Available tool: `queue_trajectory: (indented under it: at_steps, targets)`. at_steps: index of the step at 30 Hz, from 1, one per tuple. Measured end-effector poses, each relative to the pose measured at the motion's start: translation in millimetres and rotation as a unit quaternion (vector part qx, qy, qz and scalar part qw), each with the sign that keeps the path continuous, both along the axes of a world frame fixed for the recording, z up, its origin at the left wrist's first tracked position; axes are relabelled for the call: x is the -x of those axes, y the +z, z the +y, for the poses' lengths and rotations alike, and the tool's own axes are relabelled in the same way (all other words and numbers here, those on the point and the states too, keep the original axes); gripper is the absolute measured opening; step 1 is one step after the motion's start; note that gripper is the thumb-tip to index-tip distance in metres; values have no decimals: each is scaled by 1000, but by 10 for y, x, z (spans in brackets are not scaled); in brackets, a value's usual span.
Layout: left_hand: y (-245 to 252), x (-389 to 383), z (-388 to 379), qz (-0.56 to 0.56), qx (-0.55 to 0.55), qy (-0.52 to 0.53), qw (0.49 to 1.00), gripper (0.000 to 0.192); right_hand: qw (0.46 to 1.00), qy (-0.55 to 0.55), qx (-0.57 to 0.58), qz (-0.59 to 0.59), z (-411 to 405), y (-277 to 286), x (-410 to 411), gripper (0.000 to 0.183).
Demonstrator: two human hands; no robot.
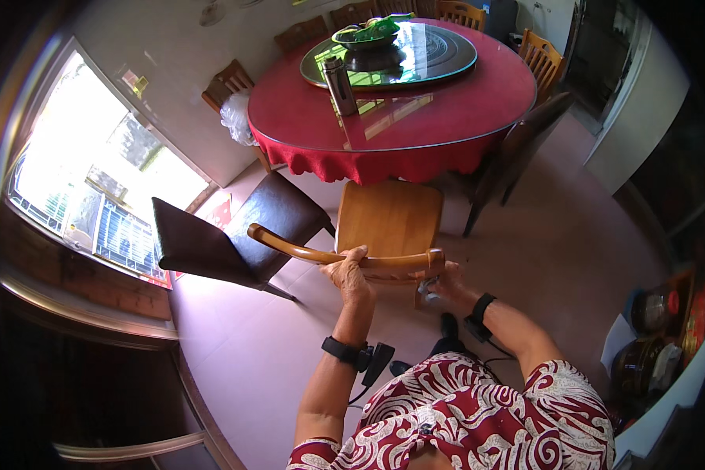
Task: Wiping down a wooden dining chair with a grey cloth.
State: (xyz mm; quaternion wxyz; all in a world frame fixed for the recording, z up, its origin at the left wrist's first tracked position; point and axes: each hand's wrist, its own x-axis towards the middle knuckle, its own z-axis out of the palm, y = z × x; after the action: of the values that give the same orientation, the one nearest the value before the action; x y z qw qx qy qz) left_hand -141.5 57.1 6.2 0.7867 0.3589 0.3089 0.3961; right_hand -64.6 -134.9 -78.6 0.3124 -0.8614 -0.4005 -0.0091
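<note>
A wooden chair with a curved top rail stands before me, its seat partly reaching toward the round table. My left hand grips the middle of the top rail, with the thumb over it. Low at the right end of the backrest is my right hand, holding a pale, crumpled cloth against the chair's back. The backrest partly hides the fingers of that hand. Both wrists wear black straps with cables.
Ahead stands a round table with a red cloth, a glass turntable, a metal flask and a bowl. Dark padded chairs stand at left and right. Large jars sit at the lower right.
</note>
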Motion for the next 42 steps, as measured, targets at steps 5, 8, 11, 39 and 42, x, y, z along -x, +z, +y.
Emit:
queue_trajectory:
  at_steps: [5,8,11,39,42]
  targets:
    - [214,-337,-142,26,23,-1,999,62,992,-85,67,70,-40,217,-318,34]
    - [207,-549,-157,32,-12,21,999,65,989,-107,71,71,-39,180,-522,33]
    - [253,-668,-192,51,7,16,999,64,993,-98,51,44,-73,197,-659,31]
    - [154,-994,177,61,31,-21,997,65,993,20,52,106,168,353,-1060,25]
    - [38,-995,310,79,13,1,997,64,975,8,17,221,217,409,-1017,25]
